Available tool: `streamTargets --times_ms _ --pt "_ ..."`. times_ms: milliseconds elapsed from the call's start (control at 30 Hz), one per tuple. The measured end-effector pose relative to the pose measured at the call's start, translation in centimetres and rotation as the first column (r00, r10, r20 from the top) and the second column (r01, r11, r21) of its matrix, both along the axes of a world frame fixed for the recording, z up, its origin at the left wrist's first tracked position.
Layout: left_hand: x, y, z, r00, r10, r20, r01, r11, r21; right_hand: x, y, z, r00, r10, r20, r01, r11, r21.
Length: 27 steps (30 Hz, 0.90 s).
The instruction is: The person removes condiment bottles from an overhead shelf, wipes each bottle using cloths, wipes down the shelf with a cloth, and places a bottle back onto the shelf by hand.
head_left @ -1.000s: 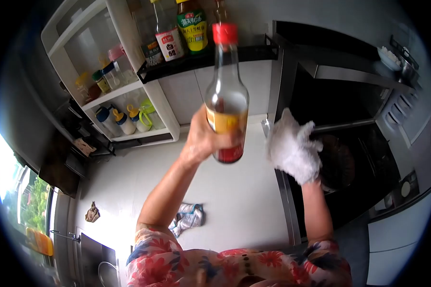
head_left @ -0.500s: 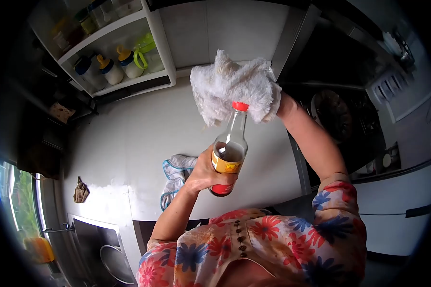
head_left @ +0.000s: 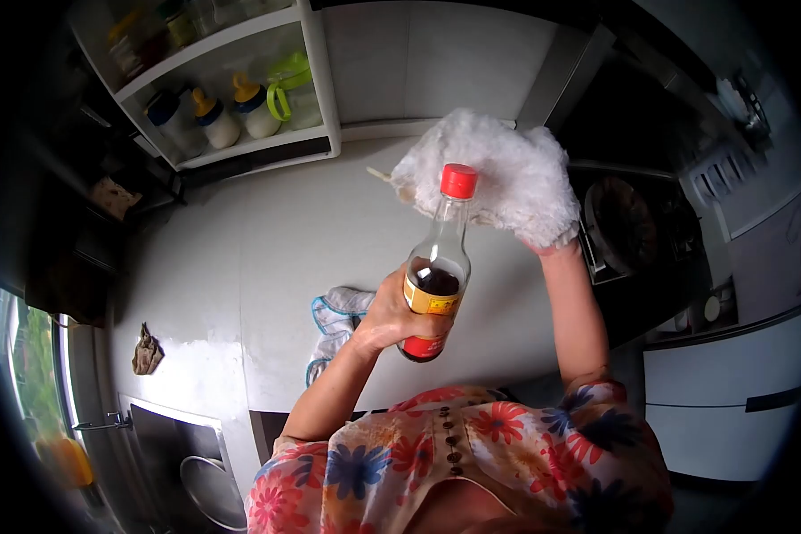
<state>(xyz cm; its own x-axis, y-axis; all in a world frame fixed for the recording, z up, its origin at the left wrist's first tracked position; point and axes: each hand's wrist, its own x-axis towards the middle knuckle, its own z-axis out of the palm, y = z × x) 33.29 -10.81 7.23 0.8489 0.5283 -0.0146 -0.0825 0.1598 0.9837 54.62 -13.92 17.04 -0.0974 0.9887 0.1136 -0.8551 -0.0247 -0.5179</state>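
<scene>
My left hand (head_left: pixel 387 316) is wrapped round the lower half of a glass sauce bottle (head_left: pixel 441 249). Dark liquid shows in the bottle, which has a red cap and a yellow and red label. It is held nearly upright above the counter. A fluffy white cloth (head_left: pixel 507 173) covers most of my right hand (head_left: pixel 552 245), hiding its fingers; the cloth hangs bunched behind the bottle's cap. Under my left forearm, a grey cloth with blue edging (head_left: pixel 334 320) lies on the counter.
A white shelf (head_left: pixel 222 62) with bottles and jars stands at the back left. The pale counter (head_left: pixel 240 240) bears a crumpled brown rag (head_left: pixel 147 351) near the sink (head_left: pixel 173 445). To the right is a dark stove with a pan (head_left: pixel 618 222).
The white cloth and my right hand have moved right, away from the bottle's neck. The red cap now shows fully. My left hand keeps hold of the bottle, shifted slightly right.
</scene>
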Motion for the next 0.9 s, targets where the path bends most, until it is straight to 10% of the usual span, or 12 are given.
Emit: streamTargets --times_ms 67,133,267,333,433,567,700,767,867,900 --pt "0.7 -0.3 -0.2 0.993 0.108 -0.043 -0.107 0.994 0.035 0.0 -0.8 -2.9 0.544 -0.266 0.795 0.200 0.962 0.185" --pt "2.3 -1.1 -1.3 0.960 0.254 -0.119 -0.242 0.964 0.109 -0.8 -2.0 -8.8 0.203 -0.470 0.859 0.301 0.864 0.402" --pt "4.3 -1.9 -2.4 0.960 0.270 0.078 -0.240 0.644 0.726 -1.6 -2.4 -8.3 0.256 -0.542 0.801 0.359 0.822 0.442" --pt "3.9 -2.6 -0.1 0.975 0.201 0.094 -0.207 0.676 0.707 -0.5 -2.3 -7.0 0.666 -0.316 0.675 0.197 0.948 0.249" --pt "2.4 -3.5 0.0 0.992 -0.126 -0.013 0.127 0.988 0.091 0.8 -2.6 -6.4 0.914 0.034 0.404 -0.098 0.985 0.139" --pt "2.3 -3.6 -2.2 0.952 -0.252 0.176 0.271 0.958 -0.095 -1.0 -3.2 -6.4 0.944 0.176 0.277 -0.229 0.958 0.172" --pt "2.6 -2.6 -1.4 0.957 -0.273 -0.100 0.261 0.958 -0.117 -0.4 -2.4 -5.3 0.870 -0.012 0.493 -0.051 0.992 0.115" --pt "3.5 -2.1 -2.0 0.993 -0.064 0.096 0.072 0.994 -0.079 -0.1 -1.4 -5.2 0.785 -0.145 0.602 0.082 0.988 0.131" --pt "5.9 0.1 -2.2 0.973 0.192 -0.125 -0.154 0.952 0.264 -0.1 1.2 -8.7 0.495 -0.411 0.765 0.330 0.904 0.272" --pt "7.0 0.9 -4.2 0.909 0.335 -0.249 -0.182 0.856 0.484 -0.7 1.6 -9.4 0.185 -0.416 0.890 0.399 0.860 0.319"
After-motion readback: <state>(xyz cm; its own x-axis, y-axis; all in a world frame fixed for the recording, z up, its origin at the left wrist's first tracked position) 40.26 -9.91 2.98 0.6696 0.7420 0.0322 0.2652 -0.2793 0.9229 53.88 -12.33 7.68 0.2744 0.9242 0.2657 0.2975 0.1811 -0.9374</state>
